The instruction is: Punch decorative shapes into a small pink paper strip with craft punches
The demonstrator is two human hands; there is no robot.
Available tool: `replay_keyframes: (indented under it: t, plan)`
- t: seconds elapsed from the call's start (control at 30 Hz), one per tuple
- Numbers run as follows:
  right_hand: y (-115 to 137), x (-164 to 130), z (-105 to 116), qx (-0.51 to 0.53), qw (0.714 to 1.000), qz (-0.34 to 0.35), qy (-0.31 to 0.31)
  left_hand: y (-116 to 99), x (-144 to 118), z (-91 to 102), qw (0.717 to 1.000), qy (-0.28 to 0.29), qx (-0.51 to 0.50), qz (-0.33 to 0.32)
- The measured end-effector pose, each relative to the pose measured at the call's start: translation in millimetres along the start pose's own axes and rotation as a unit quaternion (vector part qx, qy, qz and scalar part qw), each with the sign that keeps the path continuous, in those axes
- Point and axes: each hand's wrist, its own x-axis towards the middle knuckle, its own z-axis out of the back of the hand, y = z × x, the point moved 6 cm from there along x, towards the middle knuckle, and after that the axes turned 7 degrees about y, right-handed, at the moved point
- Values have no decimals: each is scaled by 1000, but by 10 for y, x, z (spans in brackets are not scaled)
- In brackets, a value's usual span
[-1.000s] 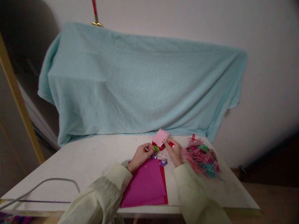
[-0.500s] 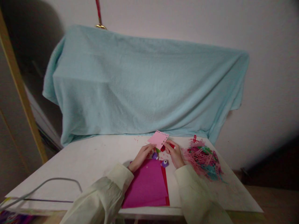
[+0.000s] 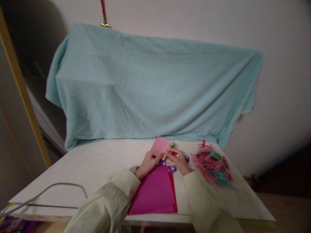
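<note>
Pale wall (image 3: 282, 71) at the back; clock read from the card. Towel (image 3: 150, 87) at 12: lt. blue, fuzzy nap, draped in soft folds, shape under it hidden. White table (image 3: 97, 168): flat, hard. Sheets (image 3: 152, 191) at 6: magenta, smooth, squared, w/ red paper (image 3: 172, 184) showing along their 3 o'clock side. Shreds (image 3: 216, 165) btwn 3 & 4: tangled heap, thin perforated strips, pink, green, blue. Heap (image 3: 17, 225) at 8, below table edge: purple & mixed, too blurred to say if it's in a container. Grey cord (image 3: 55, 184) nr 8, bent in an arc.

L hand (image 3: 149, 164): pinching card's lower edge. R hand (image 3: 179, 160): fingers curled at card's lower-right edge, by a red piece w/ white; can't tell which it grips.

Card (image 3: 158, 148): pink, flat, tilted, holes along one edge, held up over table, beyond the sheets. Small purple punches, white centres: one (image 3: 172, 169) at 5, another (image 3: 187, 158) nr 4. Green bit (image 3: 173, 145) approx. 3.
</note>
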Motion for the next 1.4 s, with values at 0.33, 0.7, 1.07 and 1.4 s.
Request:
replay_keyframes:
  t: [0.33,0.7,1.07,1.4]
  plan:
    - [-43,16,11,-22,1000,12,-18,-86,-26,1,998,0,55,-34]
    - [-100,48,34,-8,1000,-3,-6,-101,-20,6,996,8,78,-46]
    - [-75,16,65,-12,1000,5,-11,-112,-34,-8,996,16,69,-46]
    - [-113,44,60,1,1000,-13,-24,-80,-47,-10,999,5,29,-23]
